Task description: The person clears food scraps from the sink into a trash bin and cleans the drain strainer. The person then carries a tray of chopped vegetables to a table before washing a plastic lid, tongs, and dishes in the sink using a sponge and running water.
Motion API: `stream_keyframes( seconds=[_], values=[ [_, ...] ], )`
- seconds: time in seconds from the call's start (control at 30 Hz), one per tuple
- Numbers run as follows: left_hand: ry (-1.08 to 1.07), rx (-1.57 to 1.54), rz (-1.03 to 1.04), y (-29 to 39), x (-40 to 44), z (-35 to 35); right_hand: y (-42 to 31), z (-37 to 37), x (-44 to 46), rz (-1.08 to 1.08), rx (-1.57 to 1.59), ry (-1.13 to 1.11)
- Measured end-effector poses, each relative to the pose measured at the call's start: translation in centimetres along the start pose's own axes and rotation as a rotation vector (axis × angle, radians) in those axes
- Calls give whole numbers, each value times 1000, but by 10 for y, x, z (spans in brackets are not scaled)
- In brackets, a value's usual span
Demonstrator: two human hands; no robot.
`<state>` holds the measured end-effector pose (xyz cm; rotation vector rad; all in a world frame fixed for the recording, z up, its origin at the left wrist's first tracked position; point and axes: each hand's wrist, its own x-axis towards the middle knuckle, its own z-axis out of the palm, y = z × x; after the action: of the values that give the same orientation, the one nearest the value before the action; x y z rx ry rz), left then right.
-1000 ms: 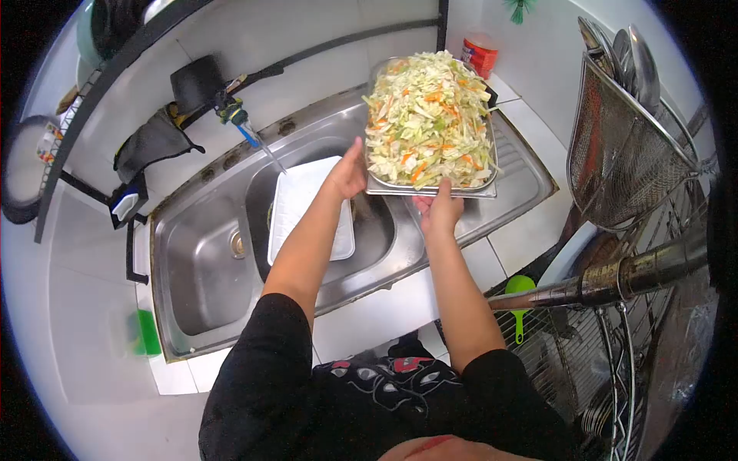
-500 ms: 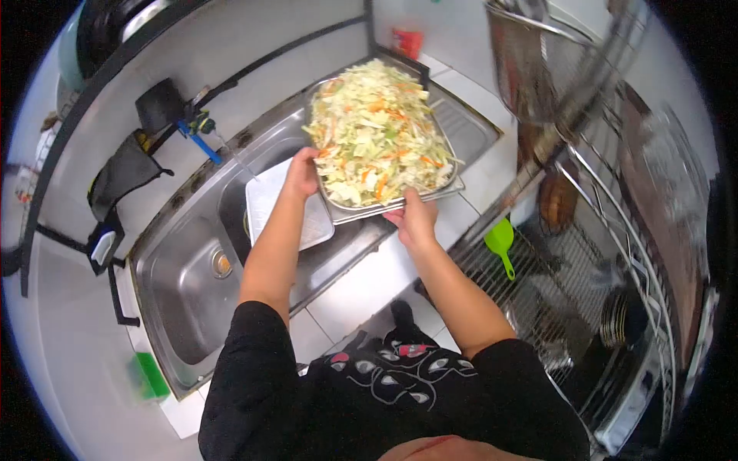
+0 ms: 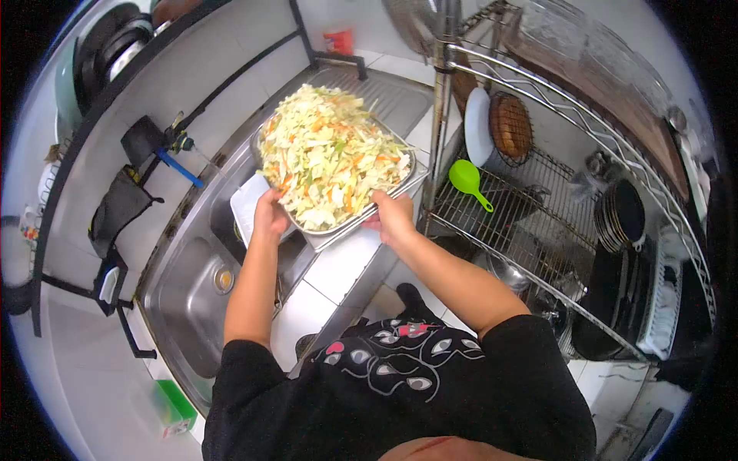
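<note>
The metal tray (image 3: 323,233) is held up over the sink (image 3: 181,284), above its right-hand end and reaching out past its front edge. Shredded vegetables (image 3: 330,154), pale cabbage mixed with orange strips, are heaped well above the rim. What looks like a second metal edge (image 3: 357,227) shows just under the tray on the near side; whether it is a separate pan, I cannot tell.

The left hand (image 3: 269,215) is curled round the tray's near left corner, on the side toward the sink's basins. Its fingertips are partly hidden, so how far they reach underneath is unclear. The right hand (image 3: 394,217) pinches the near edge, beyond the sink's front edge — thumb on top, fingers bent below.

Both grips sit on the near side, so the far end, over the sink's ridged drainboard (image 3: 392,96), probably weighs on the wrists. Carrying this well calls for fingers deep under the base, elbows close to the body and the rim level, since loose shreds on so high a heap could slide off at a small tilt. Any turn is best slow, with both hands moving together. Room matters too: the wire rack (image 3: 500,230) stands to the right of the sink, a green scoop (image 3: 465,177) on it, and the tray's right corner is near its post — a wider gap there would be safer.
</note>
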<state>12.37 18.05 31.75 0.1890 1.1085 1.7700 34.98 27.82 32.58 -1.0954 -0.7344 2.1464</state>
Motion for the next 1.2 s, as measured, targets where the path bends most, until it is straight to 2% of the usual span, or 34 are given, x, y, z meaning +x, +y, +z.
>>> stream_keyframes(
  seconds=[0.07, 0.17, 0.4, 0.5, 0.57, 0.67, 0.77, 0.87, 1.07, 1.2],
  values=[
    [-25, -53, -39, -1, -1, -7, -4, -3, 4, 18, -29, -19],
    [-55, -97, -100, -2, -5, -9, -9, -1, 1, 20, -80, 84],
    [-6, -29, -166, 24, -4, -11, -18, 4, 1, -15, -89, 32],
    [-76, -61, -213, 30, 6, -26, -6, -2, 1, -30, -41, 35],
    [-113, -98, -217, 31, 22, -50, -13, 3, -2, -37, 1, 55],
    [-74, -117, -202, 36, 21, -36, -21, 1, 2, 43, -142, 77],
    [-38, -70, -184, 36, 21, -35, -18, 2, 5, -25, -35, 102],
    [-3, -43, -200, 36, 16, -35, -21, 4, 5, -29, -99, 140],
    [-97, -82, -257, 31, 18, -25, -21, 6, 0, -47, -153, 246],
    [-141, -32, -203, 52, 17, -41, -12, 14, 3, -61, -90, 187]
  ],
)
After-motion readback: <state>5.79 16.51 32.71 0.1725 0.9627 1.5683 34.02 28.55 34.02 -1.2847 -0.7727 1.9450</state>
